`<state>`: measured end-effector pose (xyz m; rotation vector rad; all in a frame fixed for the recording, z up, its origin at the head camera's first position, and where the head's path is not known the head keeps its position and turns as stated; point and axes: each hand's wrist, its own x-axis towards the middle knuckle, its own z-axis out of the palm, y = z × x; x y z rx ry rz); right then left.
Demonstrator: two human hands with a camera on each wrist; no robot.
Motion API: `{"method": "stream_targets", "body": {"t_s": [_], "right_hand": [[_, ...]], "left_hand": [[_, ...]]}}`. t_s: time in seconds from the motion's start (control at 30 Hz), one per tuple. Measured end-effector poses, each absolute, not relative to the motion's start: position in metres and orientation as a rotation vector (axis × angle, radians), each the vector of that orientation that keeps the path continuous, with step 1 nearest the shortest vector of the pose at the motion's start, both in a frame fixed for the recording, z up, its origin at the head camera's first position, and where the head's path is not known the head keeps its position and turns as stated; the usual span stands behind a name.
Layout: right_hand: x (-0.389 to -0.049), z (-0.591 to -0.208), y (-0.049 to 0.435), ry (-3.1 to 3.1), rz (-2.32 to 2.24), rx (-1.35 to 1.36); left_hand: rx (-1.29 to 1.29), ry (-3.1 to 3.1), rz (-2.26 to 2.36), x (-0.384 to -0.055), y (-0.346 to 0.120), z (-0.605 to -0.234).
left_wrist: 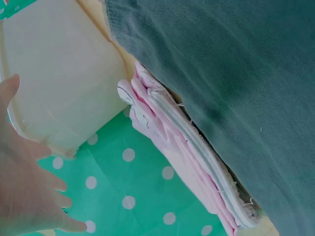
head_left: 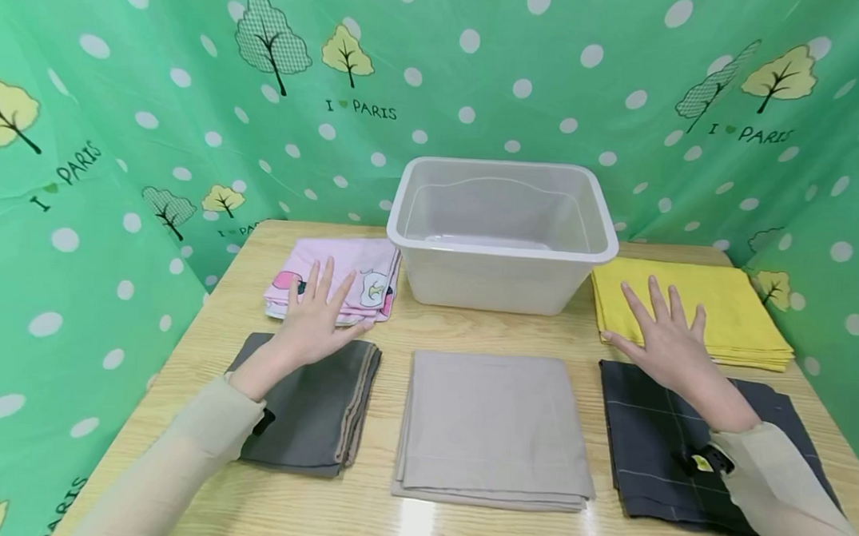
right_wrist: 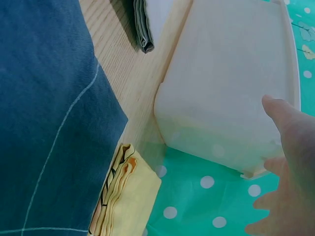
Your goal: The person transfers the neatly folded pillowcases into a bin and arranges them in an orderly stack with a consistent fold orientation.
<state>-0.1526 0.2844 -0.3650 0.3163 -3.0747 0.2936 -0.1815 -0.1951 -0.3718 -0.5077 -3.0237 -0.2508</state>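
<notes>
My left hand [head_left: 314, 323] is spread flat with fingers apart, over the gap between a folded pink printed cloth [head_left: 344, 252] and a folded dark grey cloth [head_left: 301, 414]. Fingers spread too, my right hand [head_left: 667, 342] hovers near the front edge of a folded yellow cloth [head_left: 694, 303], its wrist above a folded navy cloth with thin pale lines [head_left: 652, 454]. Both hands hold nothing. Between them lies a folded light grey-beige cloth [head_left: 494, 431]. Behind it stands an upright white plastic bin [head_left: 486, 282], its inside bare.
All the cloths lie on a light wooden table [head_left: 470, 330]. A green polka-dot curtain [head_left: 481, 86] printed with trees hangs behind the bin and along both sides. The yellow and pink cloths flank the bin closely.
</notes>
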Motion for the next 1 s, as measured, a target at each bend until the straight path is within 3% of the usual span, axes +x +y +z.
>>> {"method": "stream_targets", "body": {"t_s": [1.0], "right_hand": [[-0.146,-0.367,0.277,-3.032,0.432,0.439]], "left_hand": [[-0.578,-3.047,-0.3,-0.169,-0.186,-0.372]]}}
